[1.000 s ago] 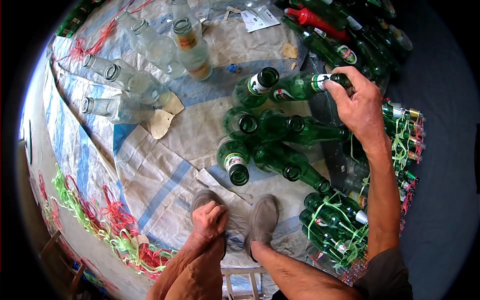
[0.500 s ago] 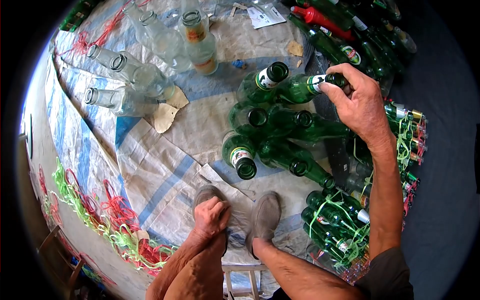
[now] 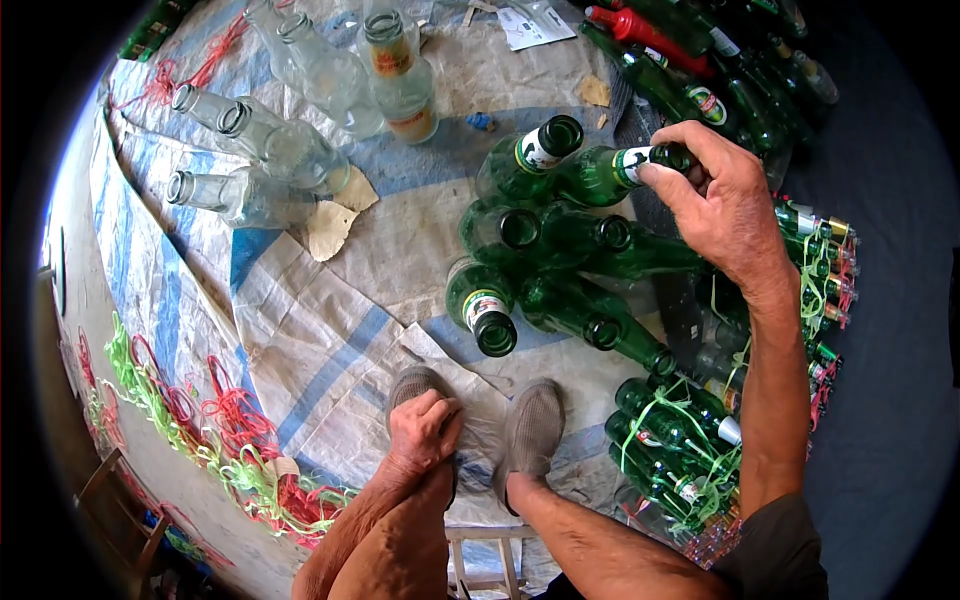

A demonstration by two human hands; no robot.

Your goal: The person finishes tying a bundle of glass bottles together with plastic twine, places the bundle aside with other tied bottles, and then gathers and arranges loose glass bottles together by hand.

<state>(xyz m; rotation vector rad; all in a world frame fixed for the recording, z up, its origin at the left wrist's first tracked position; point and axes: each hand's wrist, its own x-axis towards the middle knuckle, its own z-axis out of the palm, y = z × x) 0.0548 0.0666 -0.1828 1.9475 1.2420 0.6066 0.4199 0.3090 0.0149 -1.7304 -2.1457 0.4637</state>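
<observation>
My right hand (image 3: 722, 200) grips the neck of a green glass bottle (image 3: 592, 178) between thumb and fingers. The bottle has a white neck label and leans toward the hand. Touching or close beside it is another labelled green bottle (image 3: 508, 172), part of a tight cluster of several standing green bottles. One of these, a bottle with a white neck label (image 3: 466, 290), is nearest my feet. My left hand (image 3: 424, 428) rests near my knee, above my shoe, with its fingers curled closed; nothing shows in them.
Clear glass bottles (image 3: 330, 85) stand at the upper left on a striped tarp (image 3: 320, 370). Green bottles (image 3: 670, 440) tied with plastic string lie at the right, more bottles (image 3: 740, 100) at the upper right. Pink and green string (image 3: 240, 430) lies at the lower left.
The view has shifted very slightly. My right hand stays on the same bottle's neck, and my left hand has not moved.
</observation>
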